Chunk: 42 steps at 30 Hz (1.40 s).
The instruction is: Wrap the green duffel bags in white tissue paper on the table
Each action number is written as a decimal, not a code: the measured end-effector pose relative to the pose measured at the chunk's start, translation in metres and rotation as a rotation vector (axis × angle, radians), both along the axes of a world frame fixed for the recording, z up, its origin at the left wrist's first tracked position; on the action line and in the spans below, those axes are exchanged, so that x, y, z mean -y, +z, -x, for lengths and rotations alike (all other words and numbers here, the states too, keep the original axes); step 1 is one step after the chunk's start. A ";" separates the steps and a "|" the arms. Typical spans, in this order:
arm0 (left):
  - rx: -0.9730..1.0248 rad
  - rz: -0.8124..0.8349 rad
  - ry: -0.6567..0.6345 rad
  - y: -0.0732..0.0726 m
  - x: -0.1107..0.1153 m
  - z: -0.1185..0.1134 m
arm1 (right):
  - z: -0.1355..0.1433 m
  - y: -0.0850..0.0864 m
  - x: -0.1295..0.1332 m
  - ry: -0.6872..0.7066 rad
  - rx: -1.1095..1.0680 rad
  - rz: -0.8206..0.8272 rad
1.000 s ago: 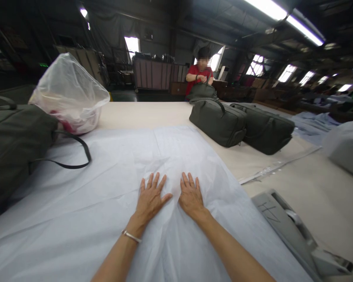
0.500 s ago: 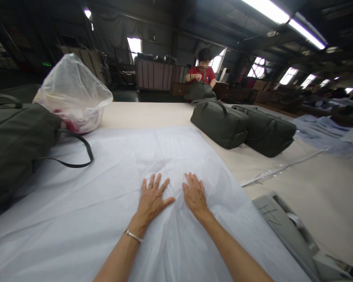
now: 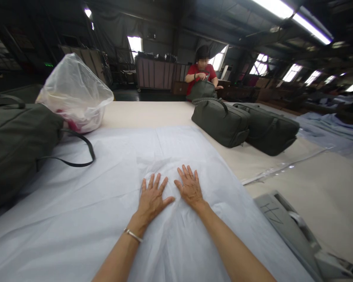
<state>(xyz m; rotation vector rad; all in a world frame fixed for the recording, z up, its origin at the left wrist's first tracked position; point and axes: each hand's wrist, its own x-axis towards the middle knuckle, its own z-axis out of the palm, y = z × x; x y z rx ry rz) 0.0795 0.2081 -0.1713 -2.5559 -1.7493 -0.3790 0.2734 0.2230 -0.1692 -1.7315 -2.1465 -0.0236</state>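
Thin white sheeting (image 3: 111, 188) is spread over the table in front of me, with wrinkles around my hands. My left hand (image 3: 152, 199) lies flat on it with fingers spread and thumb pointing right. Just to its right, my right hand (image 3: 190, 188) also rests open on the sheeting, palm down, its fingers apart. Neither hand holds anything. A soft crease runs between the two hands towards me. At the left edge, a dark green bag (image 3: 20, 145) sits on the sheeting, its strap loop (image 3: 90, 150) lying towards the middle.
A clear plastic bag (image 3: 76, 90) with pink and yellow contents stands at the back left. Two dark green duffel bags (image 3: 220, 121) (image 3: 269, 127) sit at the right. A grey tape dispenser-like device (image 3: 288, 227) lies near right. Across the table, a person in red (image 3: 214, 72) handles another green bag (image 3: 200, 91).
My right hand has shifted slightly forward and left, its fingers now more spread. My left hand stays in place. Across the table, the person's one hand has moved out from the bag.
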 end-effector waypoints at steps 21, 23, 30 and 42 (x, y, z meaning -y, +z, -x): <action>-0.061 0.013 -0.097 -0.004 0.011 -0.029 | 0.006 0.005 0.002 -0.002 -0.008 0.010; -0.070 0.010 -0.065 -0.015 0.016 -0.028 | 0.006 0.006 0.002 0.006 -0.026 -0.006; -0.105 0.060 -0.044 -0.010 0.022 -0.024 | 0.006 0.005 0.005 -0.005 -0.092 -0.079; -0.087 0.058 -0.033 -0.012 0.036 -0.020 | 0.008 0.010 0.007 0.014 -0.101 -0.018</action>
